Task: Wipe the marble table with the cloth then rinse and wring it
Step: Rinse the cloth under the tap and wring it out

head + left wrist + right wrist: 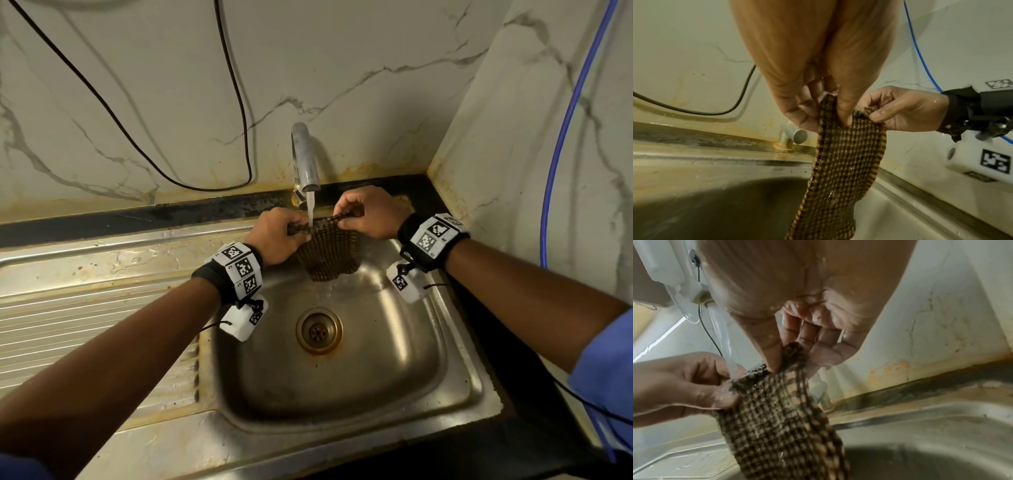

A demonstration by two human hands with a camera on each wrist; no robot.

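A brown and tan checked cloth (pixel 327 255) hangs wet over the steel sink (pixel 455 359), under the running tap (pixel 305 161). My left hand (pixel 279 236) pinches its upper left edge and my right hand (pixel 366 214) pinches its upper right edge, so the top edge is stretched between them. Water (pixel 311 209) falls onto that edge. In the left wrist view the cloth (pixel 846 162) drops from my left hand (pixel 818 104), with my right hand (pixel 898 108) beside it. In the right wrist view my right hand (pixel 797 344) holds the cloth (pixel 781 418) opposite my left hand (pixel 686 382).
The drain (pixel 319 330) sits at the basin's middle. A ribbed draining board (pixel 85 308) lies to the left. Marble wall panels rise behind and to the right. A black cable (pixel 144 144) loops on the back wall and a blue cable (pixel 565 120) runs down the right wall.
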